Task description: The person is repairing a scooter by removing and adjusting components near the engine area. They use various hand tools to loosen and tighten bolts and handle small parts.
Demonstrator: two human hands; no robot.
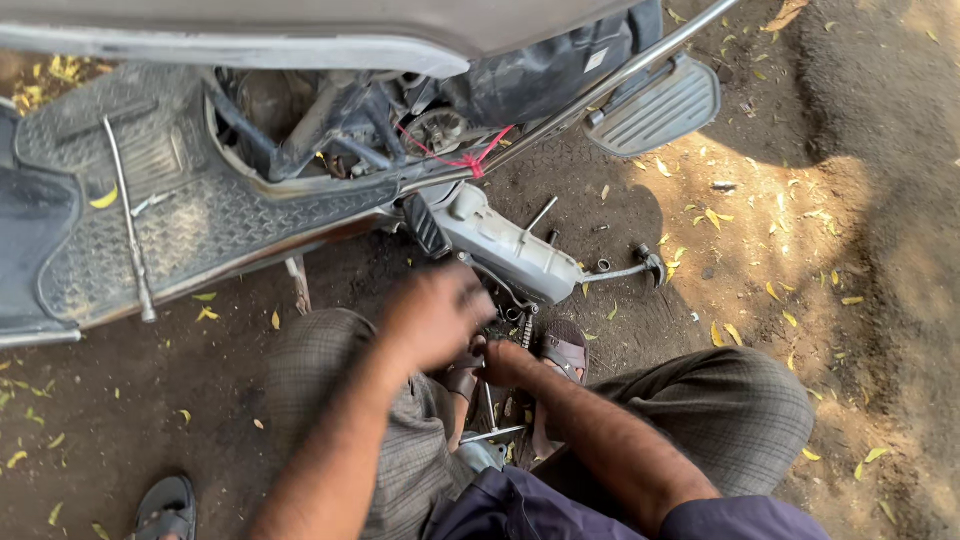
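A person crouches on bare dirt beside a scooter (200, 215) whose side panels are off, so the frame, hoses and a red cord (470, 160) lie exposed under the seat. The left hand (432, 315) is blurred, raised just below the grey engine casing (510, 248); its fingers look curled, but whether it grips anything I cannot tell. The right hand (505, 362) sits lower, between the knees and close to a sandalled foot (565, 352), closed around the top of a thin metal tool (490, 410) that runs down toward the ground. A long T-handled wrench (130, 230) rests on the ribbed floorboard, well apart from both hands, and a kick lever (640, 268) sticks out from the casing to the right. Small sockets or nuts (603, 265) lie on the dirt near that lever. Judging by the stripped bodywork and loose parts, the dismantling seems well underway, while the work low down at the casing looks unfinished: the casing is in place and tools are out and in use.
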